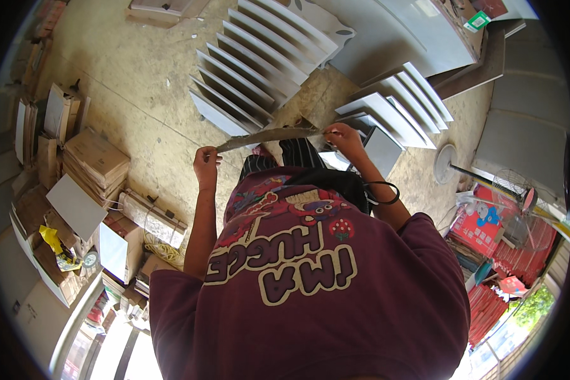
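Maroon shirt [310,297] below, left hand [206,161] and right hand [343,136] each grip one end of a flat cardboard strip [269,135].

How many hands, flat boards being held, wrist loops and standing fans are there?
Hands: 2, the left hand and the right hand
Thin brown board held between them: 1
Black loop on the right wrist: 1
Standing fan: 1
Total: 5

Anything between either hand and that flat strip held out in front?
Nothing visible. The left hand grips one end of the flat brown strip and the right hand grips the other, so both touch it directly. The leaning grey tiles sit on the floor beyond it, not between.
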The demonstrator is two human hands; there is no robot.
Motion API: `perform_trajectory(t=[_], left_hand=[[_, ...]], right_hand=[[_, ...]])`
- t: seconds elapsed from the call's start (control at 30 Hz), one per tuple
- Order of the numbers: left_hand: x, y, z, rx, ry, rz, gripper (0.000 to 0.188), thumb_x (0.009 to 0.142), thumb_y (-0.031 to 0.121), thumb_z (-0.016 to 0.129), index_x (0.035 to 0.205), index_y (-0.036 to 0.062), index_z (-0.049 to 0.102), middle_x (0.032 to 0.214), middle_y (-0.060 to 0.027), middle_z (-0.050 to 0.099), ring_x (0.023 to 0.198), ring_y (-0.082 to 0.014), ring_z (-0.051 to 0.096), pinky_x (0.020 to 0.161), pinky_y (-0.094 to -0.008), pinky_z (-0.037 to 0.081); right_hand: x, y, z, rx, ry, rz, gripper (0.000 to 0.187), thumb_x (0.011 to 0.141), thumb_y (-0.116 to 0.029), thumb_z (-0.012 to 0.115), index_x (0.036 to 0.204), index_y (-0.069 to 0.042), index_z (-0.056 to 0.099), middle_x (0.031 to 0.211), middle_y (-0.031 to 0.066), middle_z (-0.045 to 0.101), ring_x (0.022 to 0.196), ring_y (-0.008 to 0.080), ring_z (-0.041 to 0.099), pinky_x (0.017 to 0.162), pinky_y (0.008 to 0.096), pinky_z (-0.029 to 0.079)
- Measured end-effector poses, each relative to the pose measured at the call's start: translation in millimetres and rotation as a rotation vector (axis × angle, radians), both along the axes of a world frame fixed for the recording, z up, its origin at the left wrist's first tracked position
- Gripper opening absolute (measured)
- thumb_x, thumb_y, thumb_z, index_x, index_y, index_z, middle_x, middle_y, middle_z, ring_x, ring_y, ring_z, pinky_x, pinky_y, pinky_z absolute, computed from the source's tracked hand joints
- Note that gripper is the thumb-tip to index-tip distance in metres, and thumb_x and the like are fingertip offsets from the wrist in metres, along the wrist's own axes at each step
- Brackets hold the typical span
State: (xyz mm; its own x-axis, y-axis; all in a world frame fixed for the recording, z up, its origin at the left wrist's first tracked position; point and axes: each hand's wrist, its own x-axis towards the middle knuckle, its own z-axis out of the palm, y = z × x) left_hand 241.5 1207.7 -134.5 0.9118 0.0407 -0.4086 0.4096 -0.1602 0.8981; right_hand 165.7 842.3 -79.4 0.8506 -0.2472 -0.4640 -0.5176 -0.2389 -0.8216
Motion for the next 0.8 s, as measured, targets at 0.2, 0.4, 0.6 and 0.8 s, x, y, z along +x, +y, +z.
perform_trajectory(t=[0.2, 0.4, 0.6, 0.8], left_hand=[[8, -6, -2, 0.031, 0.017, 0.034, 0.01, 0.079, 0.006, 0.051, 0.088, 0.001, 0.051, 0.077, -0.0062, 0.055, 0.063, -0.0135, 0.057, 0.051, -0.0224, 0.045], [35, -26, 4, 0.083, 0.016, 0.049, 0.011, 0.079, 0.007, 0.052, 0.089, 0.0007, 0.051, 0.079, -0.0065, 0.056, 0.066, -0.0138, 0.058, 0.052, -0.0229, 0.047], [106, -81, 8, 0.138, -0.051, -0.024, 0.013, 0.08, 0.009, 0.052, 0.09, 0.0002, 0.053, 0.081, -0.0071, 0.057, 0.068, -0.0146, 0.058, 0.053, -0.0241, 0.047], [206, -169, 9, 0.081, -0.096, -0.101, 0.015, 0.079, 0.013, 0.055, 0.088, 0.0016, 0.054, 0.078, -0.006, 0.057, 0.065, -0.0119, 0.057, 0.051, -0.0228, 0.045]], right_hand=[[14, -8, -7, -0.017, -0.018, 0.088, 0.015, 0.071, -0.012, 0.059, 0.083, -0.002, 0.06, 0.07, 0.0015, 0.056, 0.064, 0.0074, 0.051, 0.06, 0.021, 0.041], [36, -29, -16, 0.006, 0.004, 0.129, 0.015, 0.069, -0.014, 0.061, 0.08, -0.004, 0.062, 0.07, 0.0051, 0.059, 0.065, 0.0111, 0.054, 0.062, 0.0238, 0.043], [61, -65, -33, 0.087, 0.036, 0.016, 0.017, 0.069, -0.014, 0.061, 0.081, -0.003, 0.062, 0.07, 0.0062, 0.06, 0.065, 0.0111, 0.055, 0.062, 0.0247, 0.043], [109, -119, -25, 0.097, -0.015, -0.145, 0.018, 0.07, -0.014, 0.06, 0.084, -0.002, 0.061, 0.065, 0.0028, 0.058, 0.058, 0.007, 0.052, 0.055, 0.0209, 0.042]])
